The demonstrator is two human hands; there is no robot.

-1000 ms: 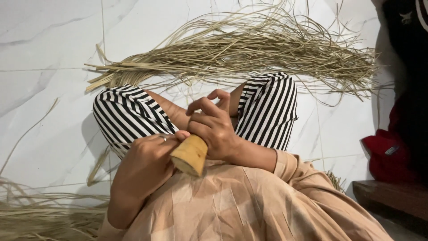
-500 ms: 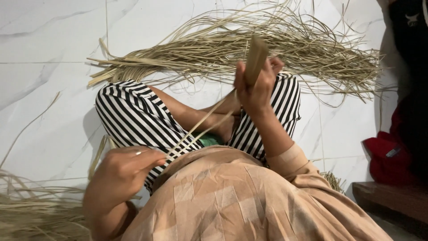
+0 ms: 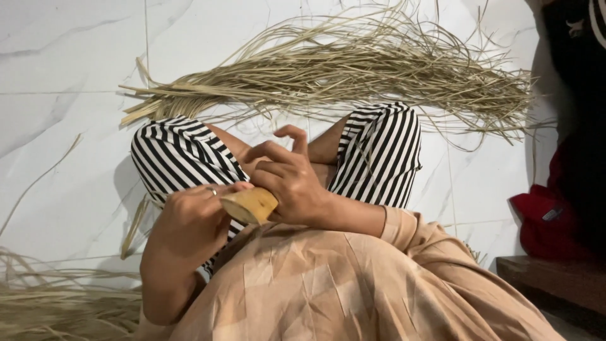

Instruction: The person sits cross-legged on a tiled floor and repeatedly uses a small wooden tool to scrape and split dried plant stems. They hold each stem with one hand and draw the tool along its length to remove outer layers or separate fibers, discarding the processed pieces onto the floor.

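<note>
I sit on a white floor with my knees up in black-and-white striped trousers point(image 3: 180, 155). My right hand point(image 3: 287, 183) grips a short yellowish wooden piece point(image 3: 249, 205) held low over my lap. My left hand point(image 3: 189, 221), a ring on one finger, is curled right against that piece's near end; a thin dry strip seems pinched in its fingers, though it is mostly hidden. A large bundle of dry straw-coloured strips point(image 3: 353, 72) lies on the floor beyond my knees.
More dry strips are heaped at the lower left point(image 3: 57, 309). A red cloth item point(image 3: 546, 218) and a dark wooden ledge point(image 3: 555, 281) sit at the right, with dark fabric point(image 3: 577, 76) above them. My peach-coloured garment point(image 3: 328, 290) fills the foreground.
My right hand, which had swung up and away with the wooden piece along a strip, has come back down to my lap and meets the left hand again.
</note>
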